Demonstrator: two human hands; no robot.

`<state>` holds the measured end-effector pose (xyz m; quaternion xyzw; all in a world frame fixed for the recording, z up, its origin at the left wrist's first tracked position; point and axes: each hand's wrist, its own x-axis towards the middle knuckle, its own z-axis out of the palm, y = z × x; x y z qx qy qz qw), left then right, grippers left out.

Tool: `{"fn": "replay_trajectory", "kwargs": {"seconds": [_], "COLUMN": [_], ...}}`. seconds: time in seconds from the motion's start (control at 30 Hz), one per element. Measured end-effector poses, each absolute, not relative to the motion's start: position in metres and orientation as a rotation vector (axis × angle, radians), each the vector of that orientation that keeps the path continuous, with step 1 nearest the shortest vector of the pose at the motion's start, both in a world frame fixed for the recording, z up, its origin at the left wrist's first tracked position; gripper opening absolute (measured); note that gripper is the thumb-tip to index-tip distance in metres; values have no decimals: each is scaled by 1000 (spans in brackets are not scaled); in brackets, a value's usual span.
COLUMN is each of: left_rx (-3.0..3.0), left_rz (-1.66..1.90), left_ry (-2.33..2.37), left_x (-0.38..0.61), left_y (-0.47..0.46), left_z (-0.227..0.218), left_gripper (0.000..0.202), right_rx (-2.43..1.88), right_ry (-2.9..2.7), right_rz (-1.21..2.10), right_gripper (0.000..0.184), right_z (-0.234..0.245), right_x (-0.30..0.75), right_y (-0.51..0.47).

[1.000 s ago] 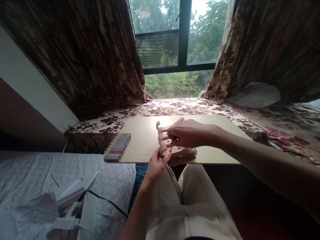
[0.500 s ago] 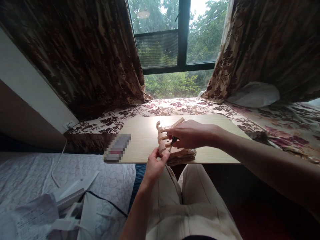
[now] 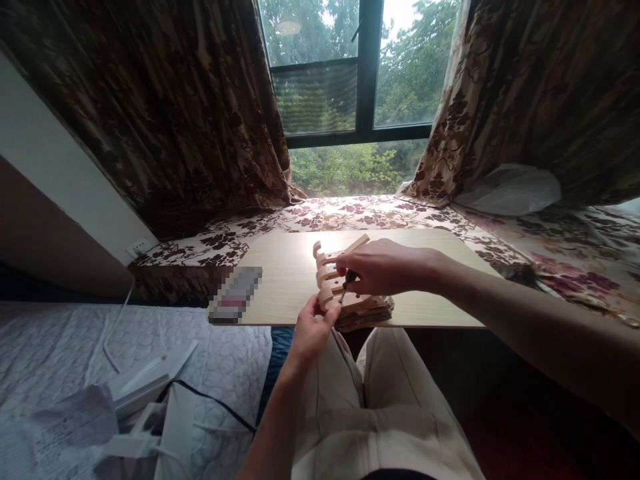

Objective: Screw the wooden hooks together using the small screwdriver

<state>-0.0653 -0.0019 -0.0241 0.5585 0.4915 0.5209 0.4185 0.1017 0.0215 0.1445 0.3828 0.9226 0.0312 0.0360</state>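
A pale wooden rack with curved hooks (image 3: 327,274) lies at the near side of the light wood table board (image 3: 285,267). My right hand (image 3: 387,267) is closed around the dark handle of a screwdriver (image 3: 351,276), whose tip points down at the rack's near end. My left hand (image 3: 313,327) pinches that near end beside the tip, thumb and fingers closed on the wood. Under the near end sits a folded brownish cloth (image 3: 367,315), partly hidden by the rack. Whether a screw is under the tip is too small to tell.
A blurred-out flat object (image 3: 235,295) lies on the board's left. Left of me, a white quilted bed (image 3: 215,373) holds papers (image 3: 75,427), white box pieces (image 3: 150,387) and a black strap (image 3: 215,401). Beyond the board is a floral-covered window seat (image 3: 340,210) with a plastic bag (image 3: 510,190).
Almost nothing differs. The fingers of my right hand have shifted slightly on the screwdriver handle, while my left hand keeps its place on the wooden rack.
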Motion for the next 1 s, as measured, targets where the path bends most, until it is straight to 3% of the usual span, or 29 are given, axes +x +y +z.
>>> {"fn": "replay_trajectory", "kwargs": {"seconds": [1.0], "left_rx": [1401], "left_rz": [1309], "left_ry": [1264], "left_x": [-66], "left_y": [-2], "left_z": [-24], "left_gripper": [36], "right_rx": [1183], "right_ry": [2857], "right_rz": [117], "right_gripper": [20], "right_z": [146], "right_x": [98], "right_y": [22]}}
